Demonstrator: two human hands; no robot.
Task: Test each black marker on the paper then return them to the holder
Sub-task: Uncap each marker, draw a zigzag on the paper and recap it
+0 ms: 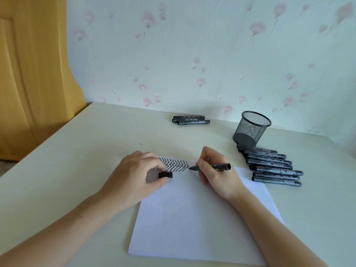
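Note:
My right hand (pixel 213 170) grips an uncapped black marker (pixel 217 167), its tip touching the white paper (pixel 202 218) at the right end of a band of black zigzag strokes (pixel 174 165). My left hand (pixel 134 176) rests on the paper's far left corner and pinches the marker's black cap (pixel 165 174). A black mesh holder (pixel 251 129) stands to the far right, with nothing visible inside. Several capped black markers (pixel 273 166) lie in a row in front of it. Three more black markers (pixel 190 119) lie by the wall.
The cream table (pixel 77 160) meets a floral-papered wall at the back. A yellow wooden panel (pixel 28 74) stands beyond the table's left edge. Small ink dots (pixel 187 152) mark the tabletop beyond the paper.

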